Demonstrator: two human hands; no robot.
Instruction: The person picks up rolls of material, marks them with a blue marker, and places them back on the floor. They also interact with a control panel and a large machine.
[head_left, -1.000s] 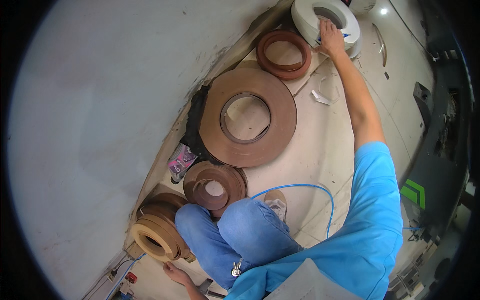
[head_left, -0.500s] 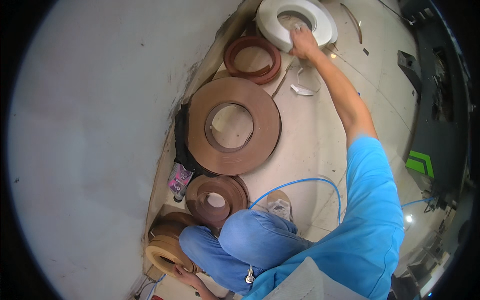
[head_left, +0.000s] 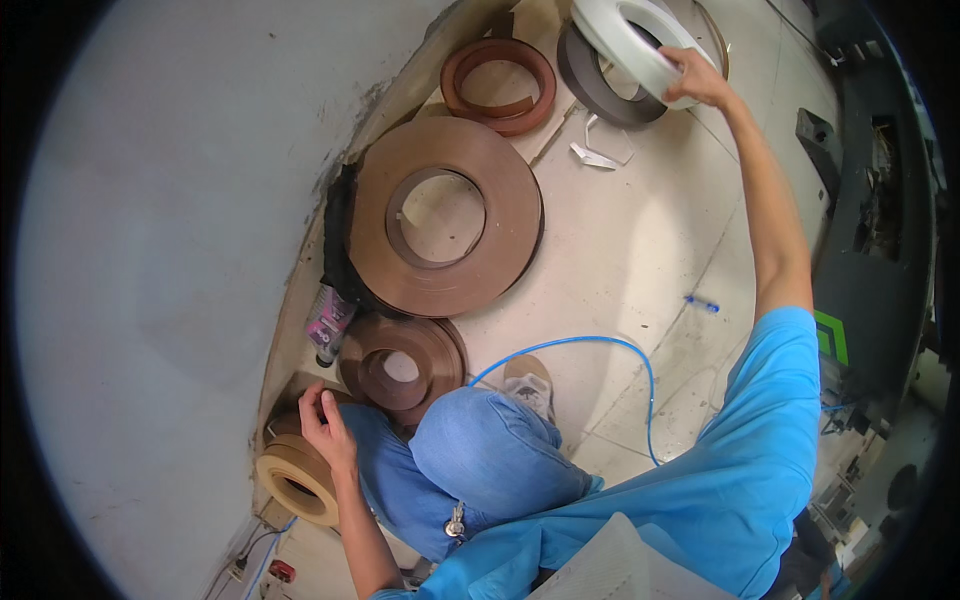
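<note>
At the far end, my right hand [head_left: 697, 78] grips the rim of a white roll of edge banding [head_left: 622, 50]. The roll is tilted up, and a dark grey-brown roll [head_left: 583, 75] lies partly hidden beneath it. Low on the left, my left hand [head_left: 328, 432] is raised over a tan roll [head_left: 275, 482], its fingers loosely bent and apart with nothing in them. A brown roll behind that hand is mostly hidden. Just beyond it lies a smaller brown roll [head_left: 425, 365]. Farther up are a large brown roll [head_left: 510, 210] and a reddish-brown roll [head_left: 545, 85].
A wall [head_left: 170, 250] runs along the left. Beside the rolls lies a grey-and-pink bottle [head_left: 330, 320]. A blue hose [head_left: 590, 339] curves over the floor past my shoe [head_left: 528, 385]. White scraps [head_left: 593, 157] and a blue pen-like object [head_left: 703, 304] lie about. Dark machinery [head_left: 870, 240] stands right.
My right hand has lifted and tilted the white roll and moved it rightward, uncovering the dark roll. The left hand has come off the tan roll and risen. The view has shifted.
</note>
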